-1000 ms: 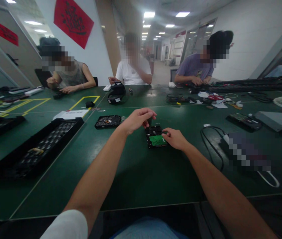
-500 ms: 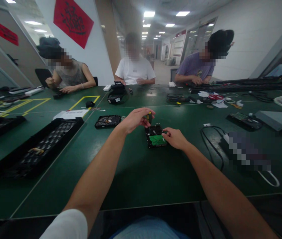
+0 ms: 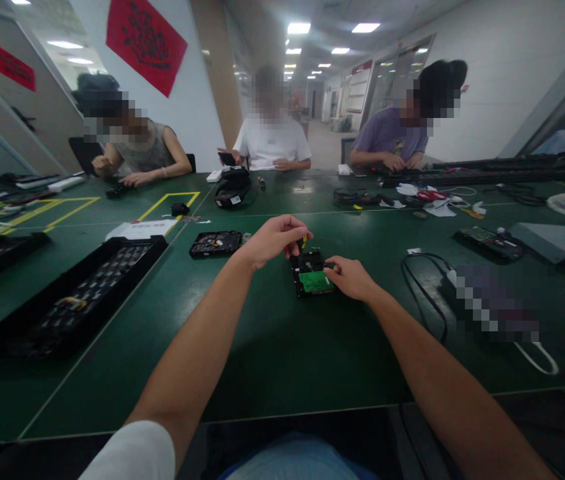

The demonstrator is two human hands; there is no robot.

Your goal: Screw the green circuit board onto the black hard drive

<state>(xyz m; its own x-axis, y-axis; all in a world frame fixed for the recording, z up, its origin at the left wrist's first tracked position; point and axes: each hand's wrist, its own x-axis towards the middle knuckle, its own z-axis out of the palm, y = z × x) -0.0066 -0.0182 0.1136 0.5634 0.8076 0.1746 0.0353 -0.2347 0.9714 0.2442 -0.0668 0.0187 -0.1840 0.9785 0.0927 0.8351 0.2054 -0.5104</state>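
A black hard drive with a green circuit board lies flat on the table in front of me. My left hand is closed around a small screwdriver with a yellow and black handle, held upright over the drive's far edge. The screwdriver's tip is too small to make out. My right hand grips the drive's right edge, thumb and fingers bent against it. To the left of my left hand is a second hard drive.
A long black tray lies on the left, near a white paper sheet. At right are a cable, another drive-like device and a grey box. Three people sit across the green table.
My left fingers have turned slightly around the screwdriver handle, so less of it shows. My right hand and the drive stay put. The person opposite has raised a dark, phone-like object.
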